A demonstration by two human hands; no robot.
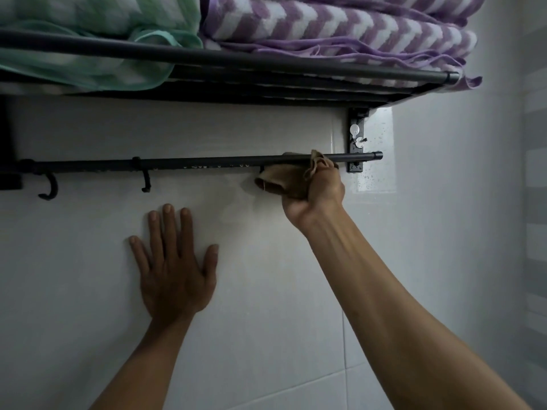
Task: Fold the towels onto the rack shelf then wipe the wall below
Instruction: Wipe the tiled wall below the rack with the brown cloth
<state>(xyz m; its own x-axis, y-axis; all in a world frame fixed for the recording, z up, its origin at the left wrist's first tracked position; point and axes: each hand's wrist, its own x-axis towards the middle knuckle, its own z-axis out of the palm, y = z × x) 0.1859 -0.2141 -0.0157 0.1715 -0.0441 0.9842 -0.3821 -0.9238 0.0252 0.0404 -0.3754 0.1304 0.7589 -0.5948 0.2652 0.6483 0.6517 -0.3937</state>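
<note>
up high, right hand (313,192) grips bunched brown cloth (284,179) against white wall (266,291), just under black rail (207,162); cloth long axis horizontal, free end pointing left. left hand (174,267) flat on wall, fingers straight, pointing up. folded green towel (97,37) and purple towel (340,28) on rack shelf (236,59) above.

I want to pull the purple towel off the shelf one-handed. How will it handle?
The purple towel is probably floppy: its edges droop over the rack shelf. Folded in thick layers, it looks bulky and likely to unfold if pulled by one edge.

We saw dim white wall tiles (266,335) below the grip and a pale striped side wall (535,202) to its right.
</note>
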